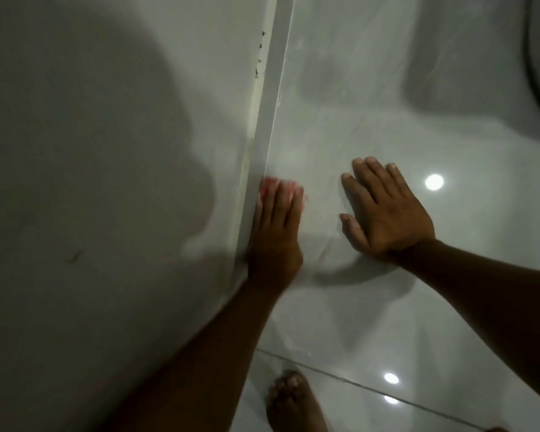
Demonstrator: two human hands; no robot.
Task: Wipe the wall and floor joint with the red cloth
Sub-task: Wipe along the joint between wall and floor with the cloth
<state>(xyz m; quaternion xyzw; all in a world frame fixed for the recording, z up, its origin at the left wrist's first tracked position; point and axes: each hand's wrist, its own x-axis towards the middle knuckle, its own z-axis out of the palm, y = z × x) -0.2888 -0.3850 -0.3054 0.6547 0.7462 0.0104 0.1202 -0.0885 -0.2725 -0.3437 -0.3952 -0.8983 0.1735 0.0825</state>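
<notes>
Now mid-wipe, I judge: left hand [276, 232] presses red cloth [270, 186] flat into wall-floor joint [264, 145]. Right hand [384, 213] open, splayed on floor [387, 322] (bracing). Next: push cloth farther along joint toward dark specks [258, 62].

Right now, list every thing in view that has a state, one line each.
Red cloth: pressed on the floor against the joint, mostly hidden under the left hand, blurred.
Left hand: palm down on the cloth, by the skirting.
Right hand: flat on the floor, fingers spread, holding nothing.
Glossy white tiled floor: reflecting lights.
White skirting strip: dark specks beside its far end.
Bare foot: planted on the floor.
</notes>
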